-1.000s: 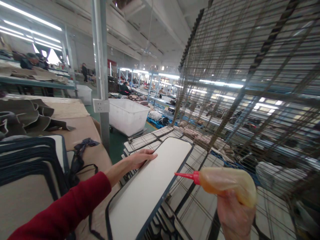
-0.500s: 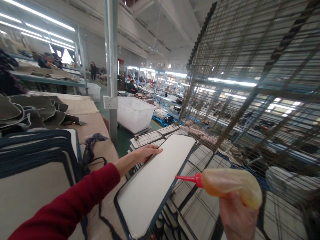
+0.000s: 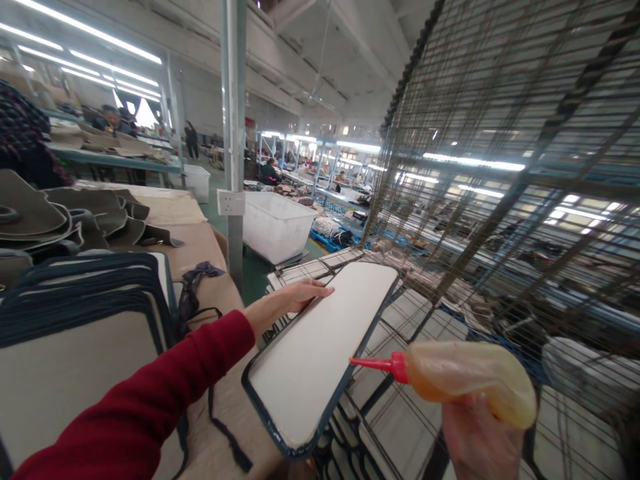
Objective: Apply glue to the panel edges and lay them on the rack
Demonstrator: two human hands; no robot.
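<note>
- The left hand pinches the panel at its far left edge: a digit lies flat on the white face, just inside the dark rim, and the other fingers are mostly hidden by the edge.
- The panel is tilted, its long side slanting away to the right; it lies between the two hands, its face reaching out rightward from the left fingertips, its near end well apart from them.
- The right hand grips the bottle from below; the bottle lies sideways above the palm, its rounded base bending down to the right. Most of these fingers are hidden, so how far they wrap around it cannot be told.
- The red nozzle points left, its tip at the panel's right rim; whether it touches cannot be told.
- The right fingers are well apart from the panel, with the nozzle between.
- A red sleeve covers the left forearm, which crosses in front of the table.
- On the table are a stack of dark-rimmed panels, grey pieces behind it and a dark strip beside it.
- A wire rack rises at the right; more panels lie below it.
- A white bin stands beyond, beside a pole.
</note>
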